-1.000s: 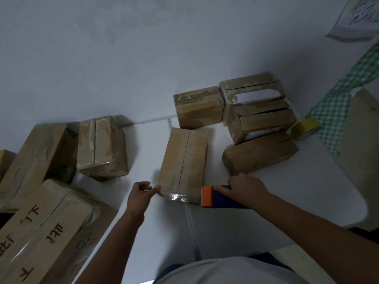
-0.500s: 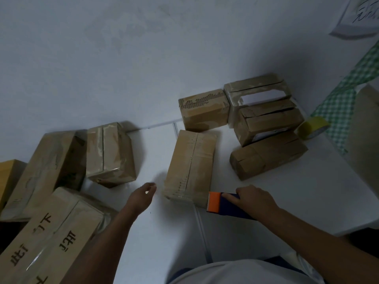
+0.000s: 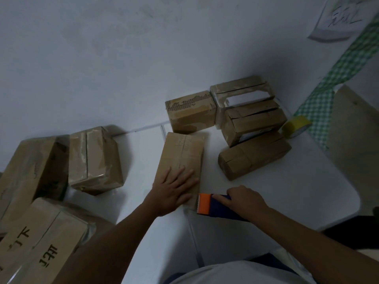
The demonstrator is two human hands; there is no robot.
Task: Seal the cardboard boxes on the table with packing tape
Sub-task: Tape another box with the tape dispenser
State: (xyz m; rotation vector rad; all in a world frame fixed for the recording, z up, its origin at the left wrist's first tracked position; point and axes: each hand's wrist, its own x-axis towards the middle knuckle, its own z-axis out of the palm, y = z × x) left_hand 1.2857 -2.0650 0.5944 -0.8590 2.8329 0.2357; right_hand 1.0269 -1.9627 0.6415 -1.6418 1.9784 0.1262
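White tabletop (image 3: 276,193), two panels meeting at a seam, far edge against a pale wall; right corner rounded, near edge hidden behind the person's torso. Large brown cardboard box with black printed characters (image 3: 39,249), lower left, cut off by the frame edge, print only partly legible. Long brown cardboard carton (image 3: 26,171) behind it, leaning, its left end out of frame. Taped brown cardboard box with glossy film wrap (image 3: 94,160), left of centre, standing near the wall. Flat oblong brown cardboard box (image 3: 182,152), centre, lying lengthwise away from the person, a tape strip along its top seam; its near end is covered by the left hand (image 3: 174,189), which rests palm-down with fingers straight and spread. Cluster of four brown cardboard boxes at right: low oblong box (image 3: 254,158) nearest; box with a slit top (image 3: 254,121) behind it; open-windowed box showing white inside (image 3: 242,95) at the wall; squat box with torn tape edge (image 3: 190,111) beside it. Right hand (image 3: 244,201) curled round the dark blue tape dispenser with an orange head (image 3: 213,208), the head just beside the centre box's near right corner; contact cannot be told, and the tape itself is not visible. Yellow tape roll (image 3: 295,126) at the far right edge, partly behind the cluster. Green checked cloth strip (image 3: 320,95) and a paper sign (image 3: 338,19), writing blurred.
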